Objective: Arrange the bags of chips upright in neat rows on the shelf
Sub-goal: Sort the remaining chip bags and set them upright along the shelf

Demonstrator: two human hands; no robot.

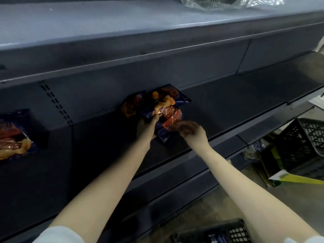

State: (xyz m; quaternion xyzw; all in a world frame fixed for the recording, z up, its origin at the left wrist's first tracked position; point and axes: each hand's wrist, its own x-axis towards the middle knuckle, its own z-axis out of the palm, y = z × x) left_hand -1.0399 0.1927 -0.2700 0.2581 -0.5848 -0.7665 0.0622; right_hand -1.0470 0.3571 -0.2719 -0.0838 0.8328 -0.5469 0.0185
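While it leans on the dark metal shelf [228, 106], the glossy dark-blue-and-orange plastic chip bag [171, 118] is gripped by the left hand [147, 127] and pinched by the right hand [190, 128]; seemingly light, slippery, crushable: hold its edges.

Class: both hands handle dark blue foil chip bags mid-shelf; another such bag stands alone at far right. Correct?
No: the head view shows the lone dark blue foil bag at far left. Left hand and right hand do handle the middle bags.
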